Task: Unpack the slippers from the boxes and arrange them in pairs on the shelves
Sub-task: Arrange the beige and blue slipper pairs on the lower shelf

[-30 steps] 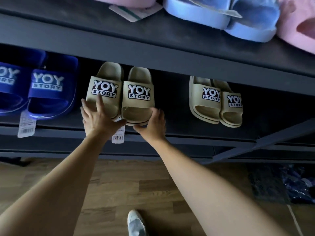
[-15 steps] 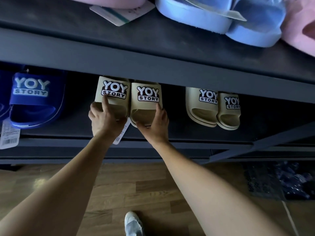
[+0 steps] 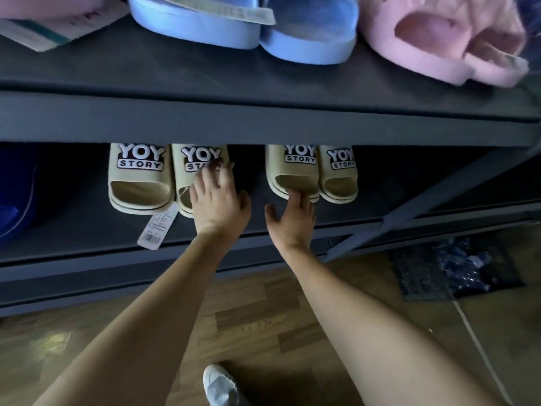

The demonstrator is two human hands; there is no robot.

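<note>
Hands: left hand (image 3: 218, 200) lies flat and released on the left tan pair (image 3: 140, 183); right hand (image 3: 291, 221), fingers straight, touches the right tan pair (image 3: 336, 183).
Slippers: both pairs sit on the lower shelf (image 3: 73, 224).
Risk: an uneven push may skew a pair or snag the tag (image 3: 158, 227).

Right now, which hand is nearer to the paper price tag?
Left. The left hand rests on the slipper just right of the tag; the right hand is farther right, touching the other beige pair.
</note>
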